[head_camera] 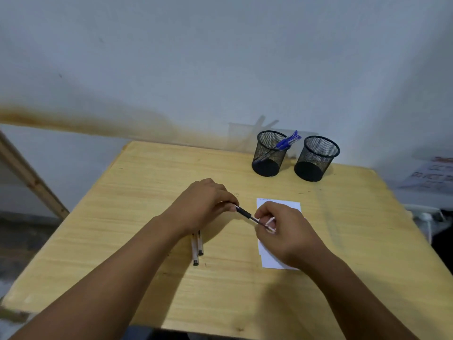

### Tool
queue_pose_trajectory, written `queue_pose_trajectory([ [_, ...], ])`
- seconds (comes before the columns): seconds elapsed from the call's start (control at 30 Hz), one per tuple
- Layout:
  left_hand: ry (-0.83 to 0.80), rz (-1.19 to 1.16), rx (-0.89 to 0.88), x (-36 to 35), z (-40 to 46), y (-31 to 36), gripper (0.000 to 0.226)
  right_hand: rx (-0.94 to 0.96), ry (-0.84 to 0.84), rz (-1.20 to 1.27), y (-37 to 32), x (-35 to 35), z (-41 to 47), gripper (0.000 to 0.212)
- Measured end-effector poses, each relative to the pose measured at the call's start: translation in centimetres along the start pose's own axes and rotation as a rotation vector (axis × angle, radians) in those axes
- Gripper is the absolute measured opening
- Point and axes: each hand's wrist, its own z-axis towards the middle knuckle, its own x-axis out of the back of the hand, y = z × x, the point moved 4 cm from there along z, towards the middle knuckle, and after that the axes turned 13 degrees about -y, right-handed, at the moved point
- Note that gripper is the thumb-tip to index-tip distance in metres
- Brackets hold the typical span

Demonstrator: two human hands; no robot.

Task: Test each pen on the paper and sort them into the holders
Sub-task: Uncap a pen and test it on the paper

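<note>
Head view: left holder [269,153] holds seemingly three blue pens [287,143]; right holder [316,158] empty.

A black-gripped pen [245,214] is held level above the table, spanning both hands. Two clear-barrelled pens [197,249] with dark end caps lie side by side, touching, partly hidden under the left wrist. A white paper [279,204] lies flat, largely covered by the right hand. Two black mesh holders stand upright at the far edge: the left holder [269,153] contains blue pens [287,143], leaning right; nothing is seen in the right holder [316,158].
</note>
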Motion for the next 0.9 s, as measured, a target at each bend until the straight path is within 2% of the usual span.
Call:
queue_pose_trajectory([
  [0.17, 0.021, -0.052, -0.039, -1.4, 1.6, 2.8, 0.028, 0.07, 0.003, 0.051, 1.3, 1.4, -0.3, 0.011],
  [0.27, 0.041, -0.061, -0.049, -2.0, 2.3, 3.7, 0.033, 0.1, 0.077, 0.098, 2.1, 1.9, -0.4, 0.005],
  [0.33, 0.051, -0.071, -0.059, -2.3, 2.6, 4.2, 0.035, 0.105, 0.129, 0.105, 2.6, 1.9, -0.5, 0.008],
  [0.53, 0.103, -0.043, -0.085, -2.4, 3.1, 4.3, 0.037, -0.038, 0.159, 0.033, 3.7, 1.6, -0.6, 0.022],
  [0.67, 0.154, -0.089, 0.068, -1.7, 2.7, 2.6, 0.024, -0.074, 0.187, 0.107, 4.7, 1.9, -0.9, 0.027],
  [0.73, 0.176, -0.075, 0.176, -1.9, 2.5, 1.3, 0.02, -0.071, 0.184, 0.261, 5.1, 1.9, -1.0, 0.024],
  [0.83, 0.173, 0.0, 0.322, -2.6, 2.3, 0.1, 0.027, -0.148, 0.142, 0.469, 5.7, 1.7, -1.0, 0.012],
  [0.9, 0.177, 0.073, 0.389, -3.1, 2.1, 0.0, 0.026, -0.156, 0.109, 0.681, 5.9, 1.2, -1.0, 0.021],
])
